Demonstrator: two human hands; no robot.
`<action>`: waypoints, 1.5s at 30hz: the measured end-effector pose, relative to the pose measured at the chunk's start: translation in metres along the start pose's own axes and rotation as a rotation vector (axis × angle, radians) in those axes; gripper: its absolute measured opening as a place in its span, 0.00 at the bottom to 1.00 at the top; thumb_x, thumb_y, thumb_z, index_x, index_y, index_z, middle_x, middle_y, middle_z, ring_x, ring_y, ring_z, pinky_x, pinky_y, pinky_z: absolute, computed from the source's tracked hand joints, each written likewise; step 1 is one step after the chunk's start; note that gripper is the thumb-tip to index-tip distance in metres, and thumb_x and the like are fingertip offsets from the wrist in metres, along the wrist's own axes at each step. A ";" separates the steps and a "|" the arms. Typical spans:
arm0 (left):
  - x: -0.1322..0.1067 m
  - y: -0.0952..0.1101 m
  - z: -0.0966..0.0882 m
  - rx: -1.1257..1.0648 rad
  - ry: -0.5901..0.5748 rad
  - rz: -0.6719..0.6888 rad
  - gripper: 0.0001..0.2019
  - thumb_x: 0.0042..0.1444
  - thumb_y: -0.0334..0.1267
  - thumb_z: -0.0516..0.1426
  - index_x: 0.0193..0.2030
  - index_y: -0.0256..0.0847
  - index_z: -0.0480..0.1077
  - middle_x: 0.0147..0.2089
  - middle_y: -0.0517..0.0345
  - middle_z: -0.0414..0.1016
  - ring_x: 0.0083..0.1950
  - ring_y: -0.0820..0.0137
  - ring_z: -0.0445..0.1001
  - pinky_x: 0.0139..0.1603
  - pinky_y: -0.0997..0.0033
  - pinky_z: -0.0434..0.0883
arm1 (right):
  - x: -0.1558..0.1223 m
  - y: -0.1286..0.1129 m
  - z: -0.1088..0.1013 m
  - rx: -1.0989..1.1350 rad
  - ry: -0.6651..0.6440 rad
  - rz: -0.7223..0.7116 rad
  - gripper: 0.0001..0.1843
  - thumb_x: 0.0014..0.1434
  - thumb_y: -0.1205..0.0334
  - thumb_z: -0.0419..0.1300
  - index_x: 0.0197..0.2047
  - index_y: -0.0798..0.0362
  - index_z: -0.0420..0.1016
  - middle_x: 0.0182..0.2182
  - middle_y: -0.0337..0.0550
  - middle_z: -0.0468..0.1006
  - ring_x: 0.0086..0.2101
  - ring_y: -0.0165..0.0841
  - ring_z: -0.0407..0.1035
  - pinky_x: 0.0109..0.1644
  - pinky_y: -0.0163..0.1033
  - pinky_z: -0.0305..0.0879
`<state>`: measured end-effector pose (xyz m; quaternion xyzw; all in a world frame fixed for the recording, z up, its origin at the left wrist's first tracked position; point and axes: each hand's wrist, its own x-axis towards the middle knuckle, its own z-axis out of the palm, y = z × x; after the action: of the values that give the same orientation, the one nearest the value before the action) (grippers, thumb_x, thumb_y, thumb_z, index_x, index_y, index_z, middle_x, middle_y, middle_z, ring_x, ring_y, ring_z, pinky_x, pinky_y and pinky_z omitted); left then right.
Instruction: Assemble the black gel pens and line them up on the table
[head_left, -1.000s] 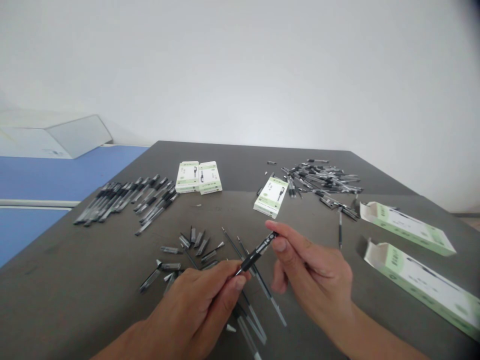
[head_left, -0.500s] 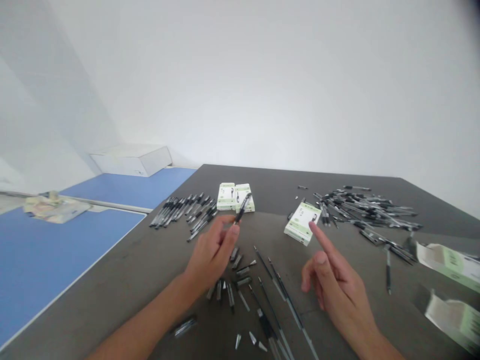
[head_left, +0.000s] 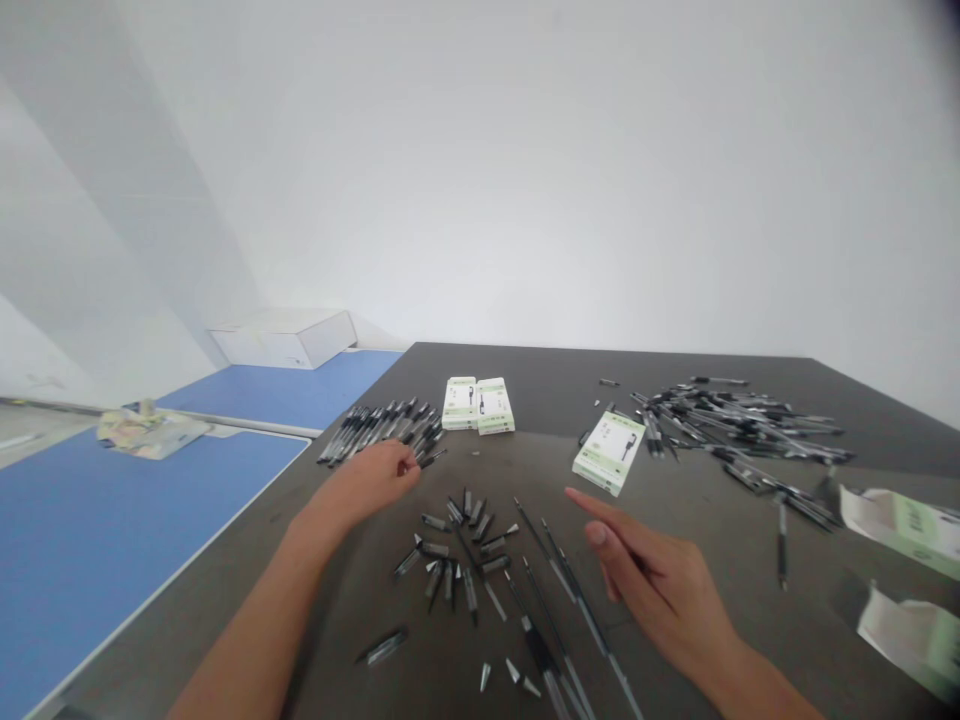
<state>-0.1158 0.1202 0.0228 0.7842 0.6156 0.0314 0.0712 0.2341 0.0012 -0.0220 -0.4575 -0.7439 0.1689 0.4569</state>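
Left hand (head_left: 371, 475) shifted to pens (head_left: 367, 425), long axes slanting away rightward, hold unclear, right fingers (head_left: 609, 509) parted

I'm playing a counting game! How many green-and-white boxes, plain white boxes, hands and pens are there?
Green-and-white boxes: 5
Plain white box: 1
Hands: 2 (left hand, right hand)
Pens: too jumbled to count, so left out
Total without pens: 8

This looks like a workroom, pen parts (head_left: 471, 598) strewn over a dark table (head_left: 529, 458) beside blue tabletops (head_left: 172, 530).
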 end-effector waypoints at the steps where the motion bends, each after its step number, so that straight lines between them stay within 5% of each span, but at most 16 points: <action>1: 0.003 0.002 0.005 0.019 0.001 -0.004 0.12 0.72 0.45 0.62 0.44 0.37 0.77 0.45 0.54 0.81 0.46 0.64 0.80 0.51 0.56 0.79 | 0.001 -0.001 0.000 -0.019 0.008 -0.024 0.23 0.78 0.51 0.55 0.64 0.54 0.81 0.17 0.31 0.73 0.17 0.27 0.68 0.23 0.30 0.65; 10: 0.013 0.011 0.020 0.075 0.038 -0.035 0.12 0.72 0.44 0.62 0.53 0.38 0.77 0.53 0.50 0.81 0.51 0.61 0.81 0.54 0.52 0.80 | 0.003 -0.007 -0.001 -0.114 -0.015 -0.117 0.16 0.75 0.55 0.59 0.55 0.50 0.87 0.30 0.39 0.88 0.20 0.29 0.75 0.32 0.33 0.76; 26: 0.019 0.006 0.028 0.072 0.122 -0.090 0.13 0.71 0.44 0.63 0.54 0.37 0.76 0.53 0.50 0.80 0.51 0.60 0.81 0.53 0.52 0.81 | 0.000 -0.005 -0.003 -0.143 -0.089 -0.126 0.16 0.76 0.55 0.59 0.57 0.46 0.86 0.34 0.39 0.90 0.25 0.31 0.80 0.37 0.34 0.78; 33: 0.018 0.009 0.025 0.020 0.234 -0.024 0.12 0.71 0.46 0.62 0.46 0.38 0.75 0.43 0.56 0.79 0.42 0.64 0.78 0.47 0.60 0.77 | 0.004 -0.006 -0.006 -0.181 -0.124 -0.039 0.15 0.75 0.50 0.60 0.52 0.45 0.87 0.32 0.39 0.87 0.25 0.30 0.75 0.33 0.36 0.70; 39: -0.010 0.063 0.020 -0.075 0.394 0.173 0.15 0.75 0.50 0.53 0.46 0.41 0.72 0.34 0.59 0.73 0.34 0.66 0.72 0.36 0.67 0.64 | 0.013 -0.004 -0.010 -0.272 -0.358 0.167 0.08 0.69 0.52 0.68 0.41 0.44 0.86 0.37 0.37 0.84 0.30 0.31 0.75 0.37 0.37 0.66; 45: -0.037 0.102 0.039 -0.080 0.154 0.618 0.13 0.75 0.44 0.55 0.47 0.44 0.80 0.39 0.57 0.76 0.38 0.68 0.75 0.40 0.69 0.67 | 0.017 -0.005 -0.010 -0.368 -0.496 0.265 0.06 0.68 0.56 0.68 0.39 0.46 0.86 0.37 0.39 0.85 0.37 0.36 0.78 0.39 0.38 0.64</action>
<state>-0.0215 0.0582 0.0010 0.9260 0.3500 0.1353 0.0423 0.2376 0.0113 -0.0044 -0.5698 -0.7847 0.1958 0.1457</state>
